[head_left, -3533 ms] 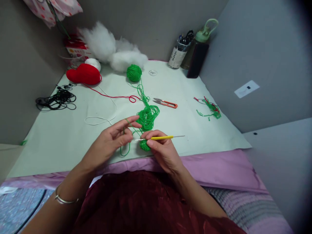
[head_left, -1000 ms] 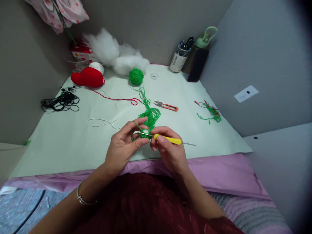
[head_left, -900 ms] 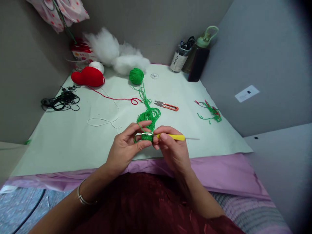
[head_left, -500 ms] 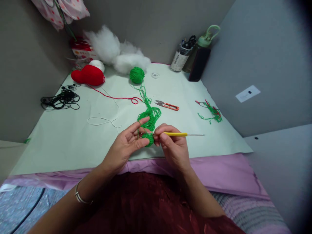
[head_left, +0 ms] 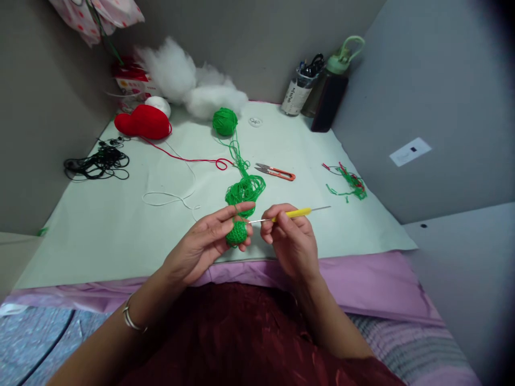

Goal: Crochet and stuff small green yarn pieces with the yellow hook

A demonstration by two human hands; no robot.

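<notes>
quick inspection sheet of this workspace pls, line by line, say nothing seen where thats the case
surface: pale sheet over lilac cloth, flat in the main
job's things: green crocheted piece, yellow-handled hook, looped green yarn, green ball, orange-handled snips
clutter: thread scraps on the right, black tangle on the left, white fluff at the back
grippers: left hand holds the crocheted piece, right hand holds the hook
cables: nothing seen on the surface that is surely one; the tangle's material is unclear
surroundings: grey panels, bottle at the back
</notes>
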